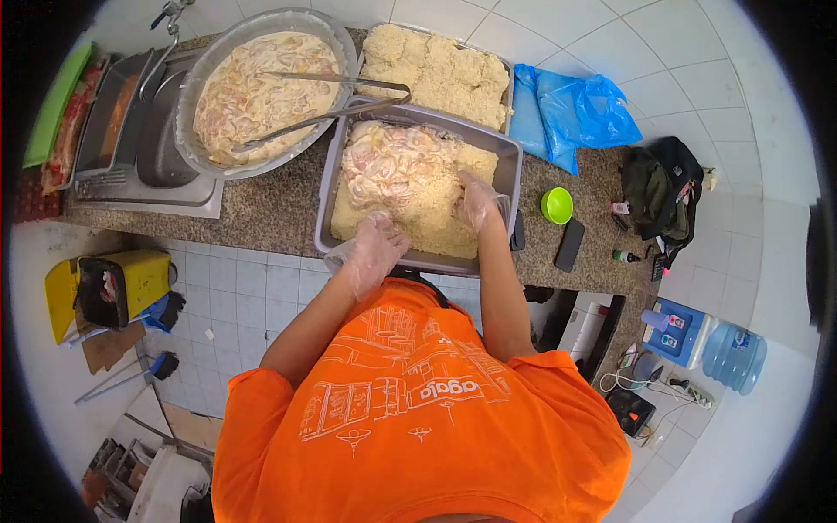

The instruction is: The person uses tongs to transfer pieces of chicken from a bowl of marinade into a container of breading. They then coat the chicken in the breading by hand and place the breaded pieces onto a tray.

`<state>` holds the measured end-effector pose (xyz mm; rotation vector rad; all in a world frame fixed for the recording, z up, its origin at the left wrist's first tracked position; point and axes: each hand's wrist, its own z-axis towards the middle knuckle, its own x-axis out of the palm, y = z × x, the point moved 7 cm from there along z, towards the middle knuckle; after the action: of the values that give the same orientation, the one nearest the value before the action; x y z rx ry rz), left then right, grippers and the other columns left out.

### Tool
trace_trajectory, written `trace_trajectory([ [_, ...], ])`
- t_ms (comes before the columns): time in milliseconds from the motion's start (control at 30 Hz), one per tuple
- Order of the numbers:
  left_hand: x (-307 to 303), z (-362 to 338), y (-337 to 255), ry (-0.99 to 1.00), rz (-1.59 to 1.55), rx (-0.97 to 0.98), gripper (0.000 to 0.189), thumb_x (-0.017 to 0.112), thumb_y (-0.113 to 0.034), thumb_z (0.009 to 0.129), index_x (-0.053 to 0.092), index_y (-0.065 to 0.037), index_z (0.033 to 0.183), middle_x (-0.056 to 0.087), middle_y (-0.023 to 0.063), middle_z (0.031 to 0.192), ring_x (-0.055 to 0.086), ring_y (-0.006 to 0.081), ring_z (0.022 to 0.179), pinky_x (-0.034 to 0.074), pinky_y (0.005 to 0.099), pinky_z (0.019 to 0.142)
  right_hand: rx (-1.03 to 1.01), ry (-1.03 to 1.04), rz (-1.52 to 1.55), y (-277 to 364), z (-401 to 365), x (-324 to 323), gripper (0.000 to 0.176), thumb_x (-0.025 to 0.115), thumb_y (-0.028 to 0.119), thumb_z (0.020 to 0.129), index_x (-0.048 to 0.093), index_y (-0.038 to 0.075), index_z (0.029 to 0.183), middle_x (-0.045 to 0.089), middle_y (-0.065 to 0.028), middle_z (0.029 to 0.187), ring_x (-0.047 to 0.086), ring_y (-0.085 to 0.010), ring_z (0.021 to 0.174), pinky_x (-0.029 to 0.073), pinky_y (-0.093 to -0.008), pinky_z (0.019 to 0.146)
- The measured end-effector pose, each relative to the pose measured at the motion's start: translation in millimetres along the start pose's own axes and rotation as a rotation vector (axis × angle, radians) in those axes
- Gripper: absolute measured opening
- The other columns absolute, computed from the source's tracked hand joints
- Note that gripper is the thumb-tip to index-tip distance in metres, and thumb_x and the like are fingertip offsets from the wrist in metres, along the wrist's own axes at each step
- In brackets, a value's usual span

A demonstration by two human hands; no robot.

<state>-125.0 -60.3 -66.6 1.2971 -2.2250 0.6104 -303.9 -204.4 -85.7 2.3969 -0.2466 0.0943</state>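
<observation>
Over the grey tray (511,170) on the counter, both gloved hands are down in the breadcrumbs (436,225). Left hand (375,248) sits at the near rim, fingers loosely cupped on the crumbs; whether a piece lies under the palm, I can't tell. Right hand (478,202) lies flatter, fingers spread and pressed into the crumbs just beside the heap of battered pieces (392,161), gripping nothing that shows. Coating looks like the job, and doing it well probably means taking one piece at a time, burying it and pressing with flat palms so no wet patch stays bare. Tongs (349,82) rest across the bowl (185,113) behind.
</observation>
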Motion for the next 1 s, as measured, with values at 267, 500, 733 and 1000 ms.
trace_trajectory([
  [267,-6,8,1,0.018,-0.079,-0.005,0.077,0.044,-0.033,0.094,0.008,0.008,0.149,0.01,0.0296,0.155,0.011,0.0421,0.146,0.015,0.0501,0.119,-0.231,-0.089,-0.582,26,-2,0,0.031,0.065,0.017,0.086,0.063,0.0,0.112,0.067,-0.0125,0.097,0.064,-0.0202,0.082,0.05,-0.0361,0.074],
  [500,-1,-1,-2,0.007,-0.063,0.029,0.076,0.043,-0.03,0.093,0.009,0.008,0.149,0.012,0.0303,0.154,0.011,0.0425,0.146,0.015,0.0507,0.119,-0.495,-0.174,-0.782,73,-45,-5,0.027,0.071,0.011,0.079,0.066,-0.003,0.102,0.069,-0.0093,0.084,0.062,-0.0164,0.069,0.05,-0.0309,0.063],
  [733,3,-6,-3,-0.034,-0.068,0.043,0.074,0.042,-0.03,0.094,0.009,0.008,0.148,0.013,0.0302,0.153,0.012,0.0423,0.146,0.016,0.0507,0.119,-0.66,-0.211,-1.059,112,-141,16,0.025,0.072,0.01,0.076,0.067,-0.002,0.097,0.07,-0.0075,0.084,0.061,-0.0124,0.069,0.05,-0.0305,0.064],
  [1000,-4,13,9,-0.18,0.04,0.051,0.061,0.051,-0.027,0.092,0.028,0.004,0.139,0.028,0.026,0.145,0.027,0.0384,0.139,0.026,0.0466,0.117,-0.546,0.003,-1.091,67,-82,-10,0.03,0.069,0.006,0.077,0.065,-0.002,0.105,0.07,-0.0114,0.095,0.063,-0.0152,0.084,0.05,-0.0299,0.078],
])
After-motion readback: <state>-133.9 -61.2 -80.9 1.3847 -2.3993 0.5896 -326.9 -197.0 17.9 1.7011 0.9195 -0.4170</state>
